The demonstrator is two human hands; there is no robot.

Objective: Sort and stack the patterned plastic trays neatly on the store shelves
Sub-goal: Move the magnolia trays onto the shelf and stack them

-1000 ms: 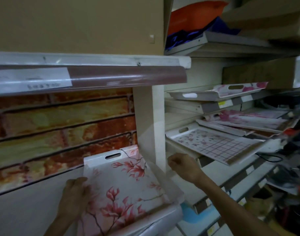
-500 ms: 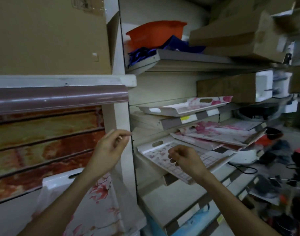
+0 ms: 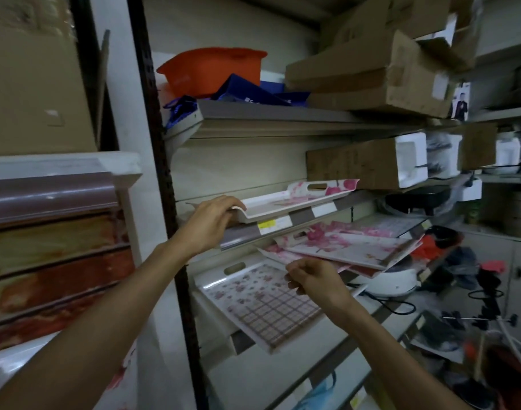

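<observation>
A white tray with pink flowers (image 3: 285,199) lies on the middle shelf, and my left hand (image 3: 214,218) grips its near left end. One shelf lower, two pink floral trays (image 3: 354,247) lie tilted and overlapping. My right hand (image 3: 312,278) pinches the near edge of the lower one. Below them a white tray with a brown check pattern (image 3: 262,303) juts out over the shelf front. At the bottom left, a sliver of another floral tray (image 3: 126,368) shows behind my left forearm.
An orange tub (image 3: 211,66) and blue bags sit on the top shelf beside cardboard boxes (image 3: 368,72). A long box (image 3: 354,161) stands behind the top tray. A white appliance (image 3: 392,281), cables and dark clutter crowd the right. Reddish marbled panels (image 3: 55,255) fill the left bay.
My view has swung right, off the left bay. My left hand rose from the upright to the top tray's end. My right hand moved from the check tray to the floral trays' edge.
</observation>
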